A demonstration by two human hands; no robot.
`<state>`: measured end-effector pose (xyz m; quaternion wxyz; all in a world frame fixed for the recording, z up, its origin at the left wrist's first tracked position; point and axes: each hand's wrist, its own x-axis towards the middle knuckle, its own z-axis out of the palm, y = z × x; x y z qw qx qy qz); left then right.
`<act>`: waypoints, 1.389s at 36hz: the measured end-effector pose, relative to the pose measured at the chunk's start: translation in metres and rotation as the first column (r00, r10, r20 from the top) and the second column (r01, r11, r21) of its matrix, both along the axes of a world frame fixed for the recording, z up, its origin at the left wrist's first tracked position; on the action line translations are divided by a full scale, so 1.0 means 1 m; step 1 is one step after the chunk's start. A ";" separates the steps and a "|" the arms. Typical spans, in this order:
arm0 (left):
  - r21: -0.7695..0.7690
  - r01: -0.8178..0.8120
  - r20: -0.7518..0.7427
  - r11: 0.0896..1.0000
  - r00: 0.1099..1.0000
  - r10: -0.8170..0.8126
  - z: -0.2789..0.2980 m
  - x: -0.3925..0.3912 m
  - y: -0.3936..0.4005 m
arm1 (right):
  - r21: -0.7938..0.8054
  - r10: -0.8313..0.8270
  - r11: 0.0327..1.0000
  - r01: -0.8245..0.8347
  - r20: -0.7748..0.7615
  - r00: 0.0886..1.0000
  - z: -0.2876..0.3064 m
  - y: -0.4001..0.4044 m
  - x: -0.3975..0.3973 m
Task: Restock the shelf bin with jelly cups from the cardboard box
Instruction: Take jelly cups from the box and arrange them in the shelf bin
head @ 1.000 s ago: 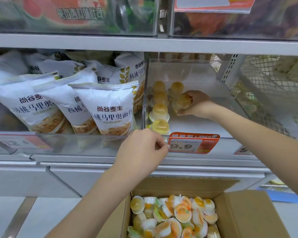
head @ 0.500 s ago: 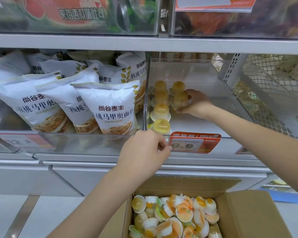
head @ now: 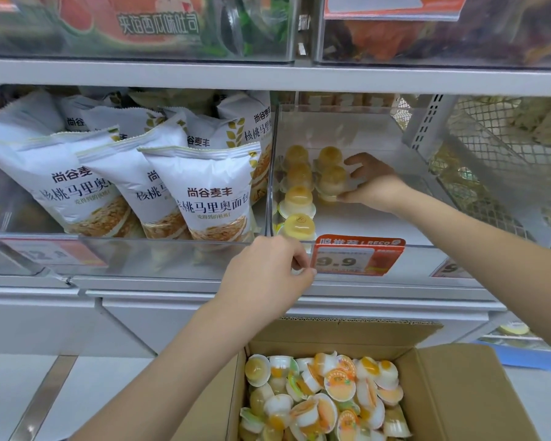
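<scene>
Beside white bags (head: pixel 210 198), right hand (head: pixel 374 183) grips a jelly cup (head: pixel 331 183); left hand (head: pixel 268 275) pinches bin front (head: pixel 458 259).

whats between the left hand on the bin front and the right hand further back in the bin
In the head view, a column of jelly cups along the bin's left wall and bare bin floor lie between the left hand and the right hand, which holds a jelly cup.

we see white bread bags (head: pixel 201 192) leaning in the compartment left of the left hand (head: pixel 268 275), an orange price tag (head: pixel 357 257) just right of it, and wire mesh (head: pixel 490 167) beyond the right hand (head: pixel 372 183).
</scene>
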<state>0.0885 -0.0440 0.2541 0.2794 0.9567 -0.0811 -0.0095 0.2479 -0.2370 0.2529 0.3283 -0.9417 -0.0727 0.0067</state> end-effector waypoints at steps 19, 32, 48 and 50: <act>0.129 0.235 -0.317 0.963 0.930 -0.184 -0.093 -0.064 -0.032 | 0.207 -0.109 0.976 0.064 0.210 0.972 -0.066 -0.093 -0.248; 0.110 0.107 -0.540 0.988 0.841 -0.031 -0.261 -0.083 -0.013 | -0.138 -0.030 0.989 -0.050 -0.523 0.852 -0.243 -0.102 -0.253; 0.086 -0.187 -0.529 0.979 0.824 0.204 -0.320 -0.104 0.001 | 0.029 0.033 0.999 -0.017 -0.804 0.594 -0.316 -0.104 -0.269; 0.038 -0.219 -0.542 0.975 0.816 0.204 -0.321 -0.101 0.005 | 0.004 0.102 0.983 -0.181 -0.838 0.536 -0.317 -0.106 -0.277</act>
